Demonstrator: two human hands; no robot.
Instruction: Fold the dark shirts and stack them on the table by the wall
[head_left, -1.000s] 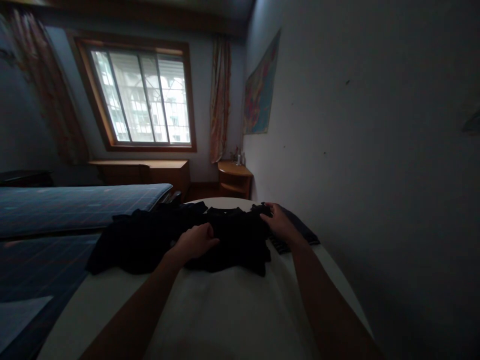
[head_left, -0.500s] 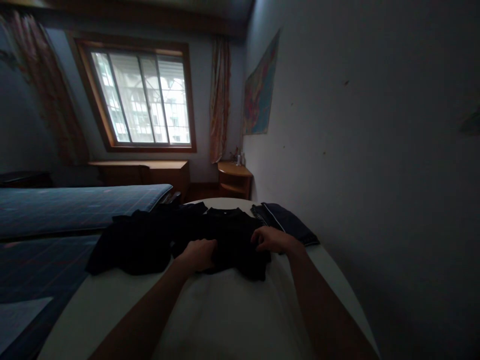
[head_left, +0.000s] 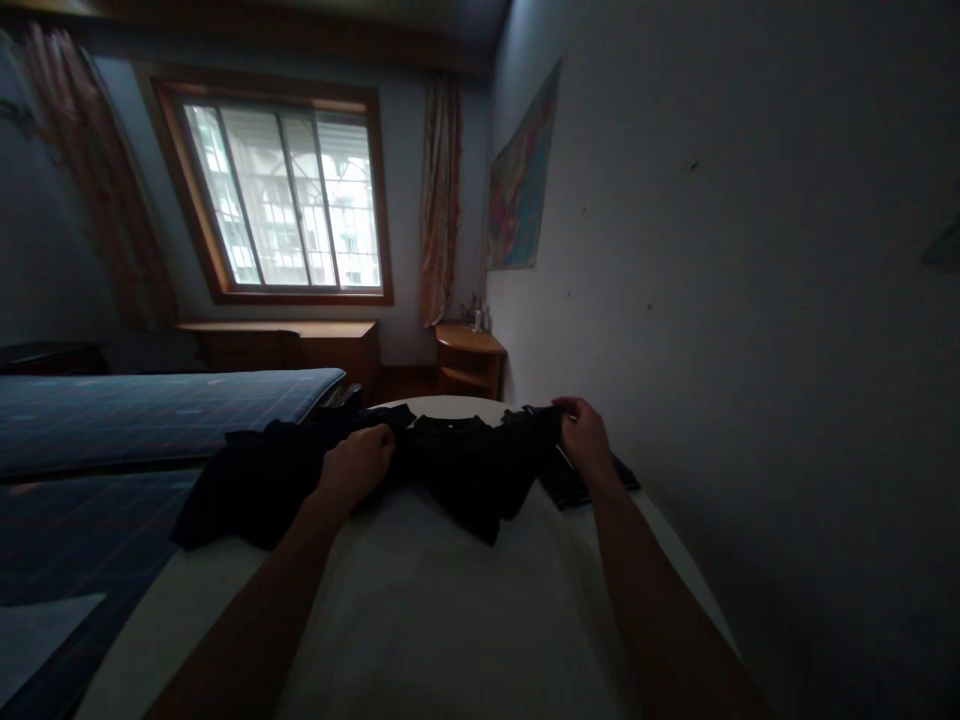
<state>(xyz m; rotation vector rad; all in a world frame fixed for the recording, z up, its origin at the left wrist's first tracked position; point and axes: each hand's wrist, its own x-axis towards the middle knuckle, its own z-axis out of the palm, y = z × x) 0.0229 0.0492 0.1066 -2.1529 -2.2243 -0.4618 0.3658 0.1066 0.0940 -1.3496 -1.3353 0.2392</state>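
Note:
A black T-shirt [head_left: 469, 470] is stretched between my two hands over a pale round table [head_left: 450, 620], its collar on the far side. My left hand [head_left: 358, 462] is closed on the shirt's left part, fingers curled over the cloth. On the other side my right hand [head_left: 586, 436] pinches the shirt's right part, lifted a little off the tabletop. To the left lies another dark garment [head_left: 255, 485], spread out and partly behind my left hand. Folded dark clothing with a white line [head_left: 624, 475] lies under and beyond my right wrist.
Along the left stands a bed with a blue checked mattress [head_left: 165, 410]. A white wall [head_left: 712, 350] rises close on the right. Beyond the table are a wooden corner shelf [head_left: 471, 340] and a desk [head_left: 337, 345] below the window.
Both hands have moved up and apart, my left to the left and my right to the right. The shirt's right part has been raised and drawn across the folded clothing, and its near edge has lifted.

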